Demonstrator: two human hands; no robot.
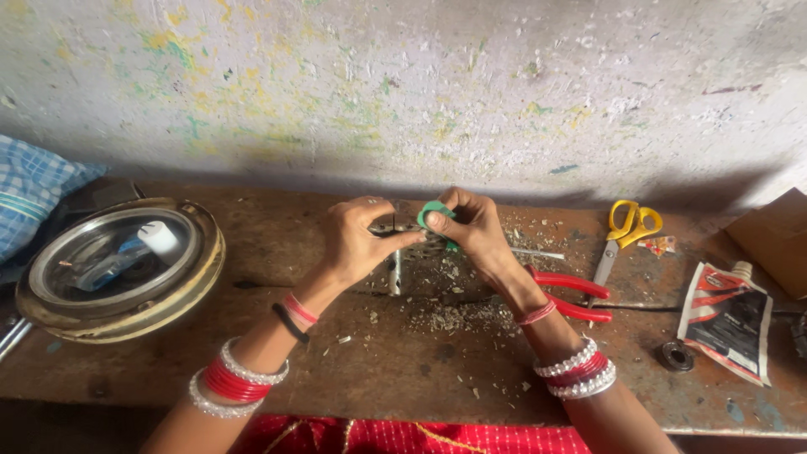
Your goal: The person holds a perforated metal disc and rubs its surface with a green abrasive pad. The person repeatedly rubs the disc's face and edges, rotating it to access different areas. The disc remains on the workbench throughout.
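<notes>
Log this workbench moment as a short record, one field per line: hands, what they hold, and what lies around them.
left hand: fingers pinched at a small dark metal part, grip closed
right hand: pinching a green ring piece
hands relation: fingertips meet over the bench middle
surface: worn brown workbench, littered with small chips
right of hands: red-handled pliers, yellow-handled scissors, squeezed adhesive tube, small black ring
left of hands: round metal tray, white-capped bottle inside it
far left: blue checked cloth
</notes>
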